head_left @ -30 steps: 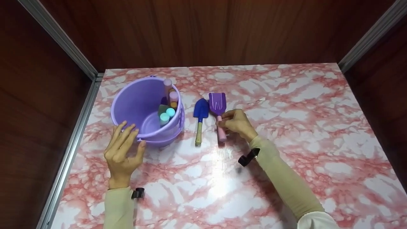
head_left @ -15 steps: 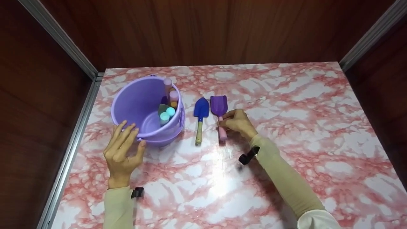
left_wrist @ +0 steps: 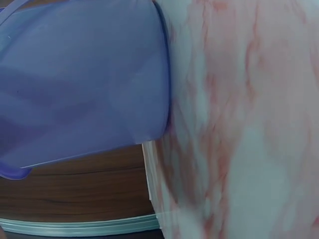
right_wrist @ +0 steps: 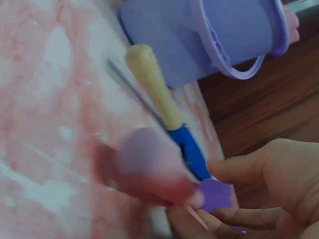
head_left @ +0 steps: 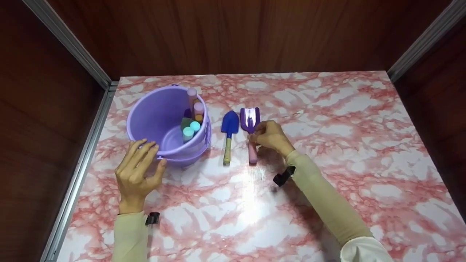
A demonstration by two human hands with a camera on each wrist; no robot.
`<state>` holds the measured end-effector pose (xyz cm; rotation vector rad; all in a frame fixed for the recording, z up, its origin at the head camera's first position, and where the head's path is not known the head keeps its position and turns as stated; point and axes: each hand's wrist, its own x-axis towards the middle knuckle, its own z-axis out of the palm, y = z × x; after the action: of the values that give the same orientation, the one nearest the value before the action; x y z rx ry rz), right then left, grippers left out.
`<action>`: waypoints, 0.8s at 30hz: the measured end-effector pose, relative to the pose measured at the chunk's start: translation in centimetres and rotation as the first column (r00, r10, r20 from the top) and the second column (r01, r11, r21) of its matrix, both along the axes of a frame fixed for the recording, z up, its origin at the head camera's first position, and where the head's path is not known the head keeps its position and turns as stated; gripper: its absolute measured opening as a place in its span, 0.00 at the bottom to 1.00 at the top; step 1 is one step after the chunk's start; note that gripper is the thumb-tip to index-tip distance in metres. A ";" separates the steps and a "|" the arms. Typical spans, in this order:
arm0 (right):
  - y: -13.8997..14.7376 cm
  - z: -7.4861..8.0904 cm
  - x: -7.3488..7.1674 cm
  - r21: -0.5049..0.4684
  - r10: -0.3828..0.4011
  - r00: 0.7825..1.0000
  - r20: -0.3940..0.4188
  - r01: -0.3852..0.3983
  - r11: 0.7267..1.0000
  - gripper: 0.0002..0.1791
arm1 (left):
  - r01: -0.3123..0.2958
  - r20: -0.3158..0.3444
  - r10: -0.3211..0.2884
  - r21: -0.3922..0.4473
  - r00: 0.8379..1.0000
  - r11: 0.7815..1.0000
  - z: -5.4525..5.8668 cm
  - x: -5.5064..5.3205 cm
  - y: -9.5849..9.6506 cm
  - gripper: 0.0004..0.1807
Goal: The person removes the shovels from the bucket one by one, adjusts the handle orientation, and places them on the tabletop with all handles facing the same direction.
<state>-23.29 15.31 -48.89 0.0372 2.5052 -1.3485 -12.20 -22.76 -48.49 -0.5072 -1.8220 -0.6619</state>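
My right hand (head_left: 272, 138) is at the neck of a toy shovel (head_left: 252, 151) with a purple blade and pink handle. The shovel lies on the table, and in the right wrist view its handle is blurred while the thumb (right_wrist: 234, 169) stands a little off it. Just left of it lies a blue toy trowel (head_left: 230, 123) with a yellow wooden handle. My left hand (head_left: 136, 176) rests its extended fingers on the near rim of a purple bucket (head_left: 145, 109). Inside the bucket, several pink-ended and turquoise-ended pieces lean against the right wall.
The table (head_left: 338, 145) has a red-and-white marbled top. Dark wooden panels (head_left: 236, 36) rise behind it and at both sides, with metal strips at the corners. The bucket's handle (right_wrist: 241, 72) hangs down its side.
The purple shovel has turned on its long axis, and its handle now lies flatter on the table. My right hand has moved slightly toward the blade. The left hand remains at the bucket.
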 end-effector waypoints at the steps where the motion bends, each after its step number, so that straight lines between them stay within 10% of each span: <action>1: 0.0 0.3 -0.1 0.025 0.009 0.999 -0.035 -0.008 1.000 0.15 | 0.003 0.002 -0.003 -0.008 1.000 1.000 0.1 0.0 -0.1 0.21; 14: -3.2 7.6 -2.8 0.146 0.177 0.943 -0.281 -0.140 0.979 0.16 | 0.020 -0.022 -0.021 -0.055 1.000 0.998 0.7 0.6 -0.5 0.19; 24: -9.5 13.7 -3.4 0.235 0.396 0.755 -0.522 -0.319 0.918 0.12 | 0.043 -0.032 -0.043 -0.011 0.999 0.999 -0.2 0.8 0.1 0.15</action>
<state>-26.74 5.85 -35.21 -0.9025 2.8485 -1.1406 -11.40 -22.66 -48.67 -0.5621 -1.7898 -0.6698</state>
